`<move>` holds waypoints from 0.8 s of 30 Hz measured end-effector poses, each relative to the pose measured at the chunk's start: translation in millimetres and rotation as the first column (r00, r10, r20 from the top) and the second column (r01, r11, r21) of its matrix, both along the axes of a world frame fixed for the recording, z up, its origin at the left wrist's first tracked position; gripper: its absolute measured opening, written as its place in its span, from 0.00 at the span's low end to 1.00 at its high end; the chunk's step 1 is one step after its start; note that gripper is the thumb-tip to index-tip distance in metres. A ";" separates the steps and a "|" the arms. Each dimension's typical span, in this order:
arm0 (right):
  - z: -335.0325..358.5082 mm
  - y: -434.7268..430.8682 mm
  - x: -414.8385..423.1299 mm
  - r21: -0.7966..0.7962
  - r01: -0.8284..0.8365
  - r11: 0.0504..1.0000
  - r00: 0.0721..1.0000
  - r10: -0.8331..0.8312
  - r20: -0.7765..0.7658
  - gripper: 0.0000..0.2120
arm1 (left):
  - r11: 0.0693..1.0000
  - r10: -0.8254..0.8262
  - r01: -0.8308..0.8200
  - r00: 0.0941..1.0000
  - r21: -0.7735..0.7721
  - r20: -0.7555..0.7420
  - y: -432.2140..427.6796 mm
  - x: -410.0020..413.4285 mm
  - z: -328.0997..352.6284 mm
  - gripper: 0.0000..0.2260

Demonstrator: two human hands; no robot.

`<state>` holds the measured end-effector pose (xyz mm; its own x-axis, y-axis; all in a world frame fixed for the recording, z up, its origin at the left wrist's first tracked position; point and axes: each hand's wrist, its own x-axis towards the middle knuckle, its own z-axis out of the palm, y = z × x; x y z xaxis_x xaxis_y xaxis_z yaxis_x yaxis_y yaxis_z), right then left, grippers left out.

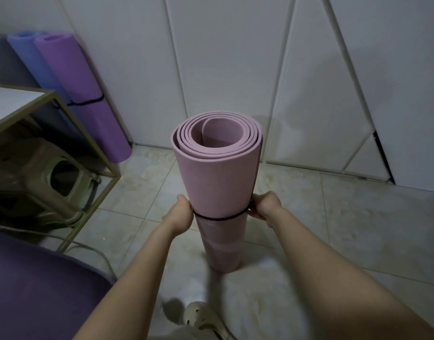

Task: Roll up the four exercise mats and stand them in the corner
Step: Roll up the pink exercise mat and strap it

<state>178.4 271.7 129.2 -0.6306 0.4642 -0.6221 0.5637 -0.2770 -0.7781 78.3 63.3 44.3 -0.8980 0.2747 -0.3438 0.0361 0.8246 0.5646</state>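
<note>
Two bare arms reach forward, the left hand (180, 214) and right hand (264, 204) clasped around a rolled pink mat (217, 177) standing upright on the tiled floor (334, 229), at its black band (219, 218). Further back on the left, a purple mat (83, 94) and a blue mat (30, 55) lean rolled in the corner

— Entry, light: how does it read?

— Dim and cool, grey-blue cast. Soft glare on the floor tiles (272, 303) below my arms; a faint shadow on the wall panels (235, 69) behind the pink rolled mat (218, 177).

— Entry, sharpness?

— My hands and that mat fairly sharp. The stool (58, 182) at left smeared, the shoe (201, 317) soft. Panel seams bow and splay toward the edges, wide-lens distortion.
</note>
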 end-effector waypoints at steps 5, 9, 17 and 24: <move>-19.6 2.1 3.8 0.007 -0.056 0.998 0.996 0.056 0.064 0.11 | 0.998 0.010 -0.009 1.000 -0.057 0.020 8.7 34.3 26.4 0.15; -30.6 0.9 2.9 0.056 -0.064 0.996 0.989 0.056 0.139 0.16 | 0.973 -0.006 0.014 0.999 -0.231 0.035 14.2 45.8 34.1 0.17; -43.1 3.8 2.9 0.115 -0.148 0.982 0.970 0.121 0.211 0.16 | 0.898 -0.099 0.107 0.994 -0.428 0.042 18.2 50.7 27.5 0.23; -45.6 9.0 -1.4 0.119 -0.250 0.961 0.949 0.219 0.229 0.13 | 0.937 -0.065 0.109 0.988 -0.332 0.141 10.3 41.5 10.6 0.18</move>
<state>177.1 280.6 83.6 -0.5937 0.4136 -0.6902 0.7549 -0.0107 -0.6558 119.8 73.6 54.8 -0.8191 0.1974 -0.5386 0.0630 0.9642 0.2577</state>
